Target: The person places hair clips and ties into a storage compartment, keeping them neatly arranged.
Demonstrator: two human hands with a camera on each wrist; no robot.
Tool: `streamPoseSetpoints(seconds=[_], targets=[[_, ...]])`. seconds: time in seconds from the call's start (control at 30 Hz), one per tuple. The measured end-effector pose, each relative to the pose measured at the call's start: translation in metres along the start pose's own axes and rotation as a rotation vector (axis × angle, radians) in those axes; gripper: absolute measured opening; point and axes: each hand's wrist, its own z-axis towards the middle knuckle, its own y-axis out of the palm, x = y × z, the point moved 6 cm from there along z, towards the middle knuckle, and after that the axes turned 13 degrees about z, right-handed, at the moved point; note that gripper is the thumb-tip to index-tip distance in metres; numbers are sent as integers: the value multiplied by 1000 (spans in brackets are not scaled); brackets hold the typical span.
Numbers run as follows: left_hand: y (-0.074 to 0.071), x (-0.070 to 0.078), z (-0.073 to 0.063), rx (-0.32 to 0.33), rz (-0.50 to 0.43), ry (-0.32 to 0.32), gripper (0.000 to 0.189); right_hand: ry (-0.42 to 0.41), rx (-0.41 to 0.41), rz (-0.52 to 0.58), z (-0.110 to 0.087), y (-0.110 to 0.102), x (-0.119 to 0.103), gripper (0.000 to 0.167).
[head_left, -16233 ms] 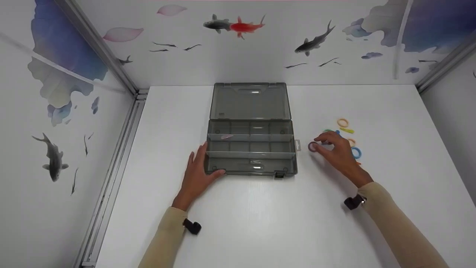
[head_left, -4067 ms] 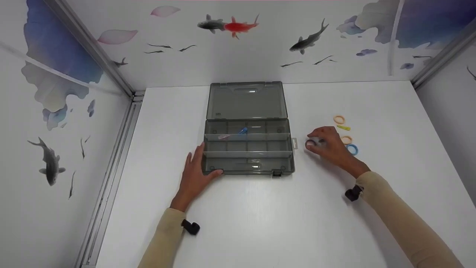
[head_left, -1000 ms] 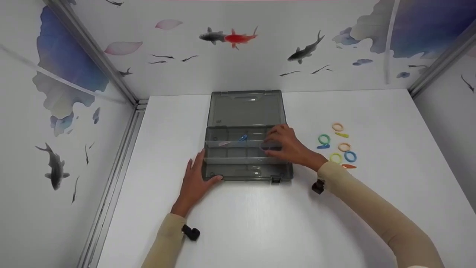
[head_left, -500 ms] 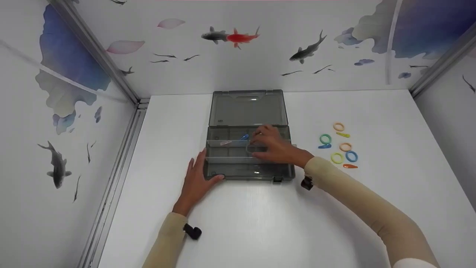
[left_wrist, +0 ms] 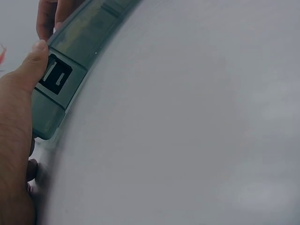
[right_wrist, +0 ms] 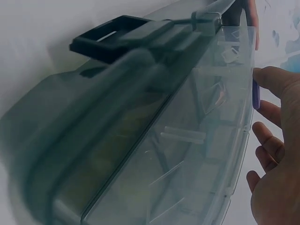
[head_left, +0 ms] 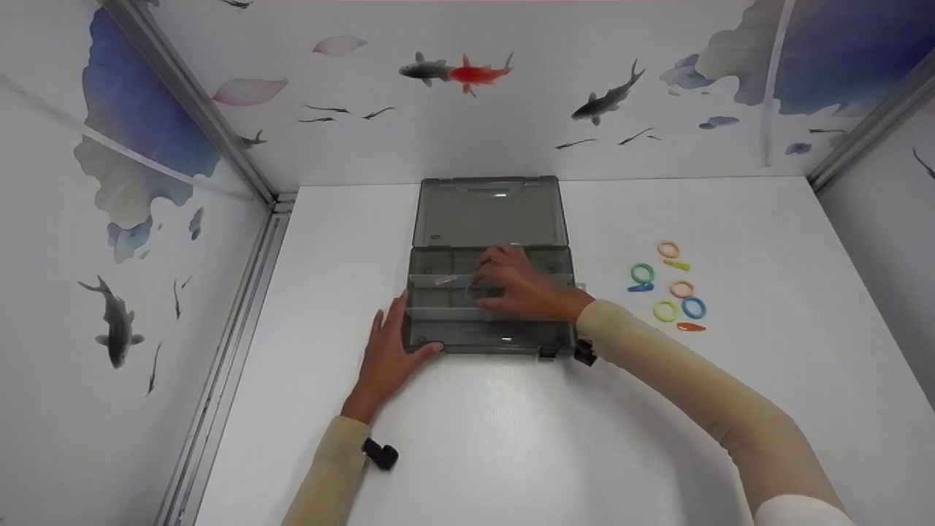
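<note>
One white table (head_left: 482, 438), fish-painted walls (head_left: 475, 139), right hand (head_left: 524, 287) pinching purple ring (right_wrist: 256, 95), left hand (head_left: 387, 358) spread against box (head_left: 475, 338).

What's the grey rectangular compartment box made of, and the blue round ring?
Grey rectangular compartment box: likely hard plastic, glossy; it looks translucent and light glints off it.
Blue round ring: perhaps fabric or rubber, matte-looking, no sharp glint; too small to be sure.

Purple ring (right_wrist: 256, 95), partly hidden by the right hand (head_left: 515, 283), outline unclear
</note>
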Motion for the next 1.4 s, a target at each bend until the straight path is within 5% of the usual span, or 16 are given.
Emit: streamPoseSetpoints(seconds=[0.87, 1.4], targets=[[3, -4, 2, -24, 0, -30, 119, -3, -87, -33, 46, 25, -10, 34], [1, -1, 2, -19, -2, -18, 120, -52, -97, -29, 57, 37, -10, 33]])
